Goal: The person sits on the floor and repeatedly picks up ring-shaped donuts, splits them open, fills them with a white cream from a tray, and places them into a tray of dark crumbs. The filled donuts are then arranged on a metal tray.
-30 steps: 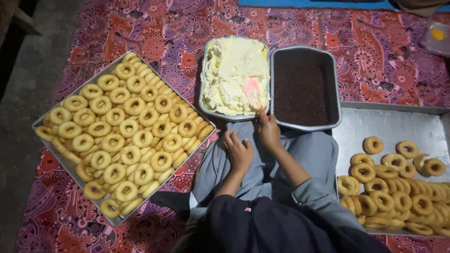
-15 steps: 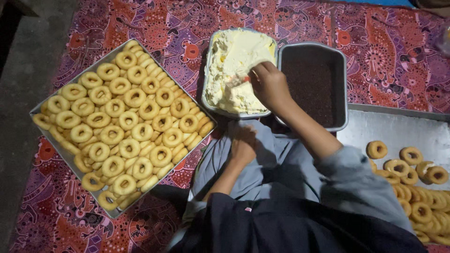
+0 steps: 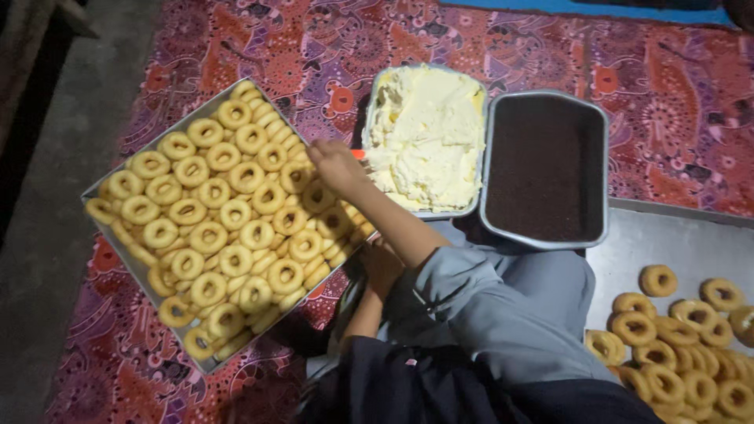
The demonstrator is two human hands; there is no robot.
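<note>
Dark brown filling in grey rectangular metal pan [image 3: 546,235], touching the cream tub's right side. Bare flat metal tray [image 3: 667,239] at right, ring pastries [image 3: 675,353] piled at its near end. Red-purple patterned cloth [image 3: 667,118] underneath. Grey concrete floor [image 3: 55,204] at left.

1. Ring-shaped pastries [image 3: 228,212]: golden yellow, in a grey metal tray [image 3: 100,184].
2. Cream [image 3: 428,133]: pale yellow, in a grey pan.
3. Sprinkles [image 3: 546,169]: dark brown.
4. Floor cloth [image 3: 675,102]: red and purple, with an ornate batik-like pattern.
5. Sleeve [image 3: 503,302]: grey-blue.
6. Utensil [image 3: 358,155] at the right hand [image 3: 336,165]: orange-red.
</note>
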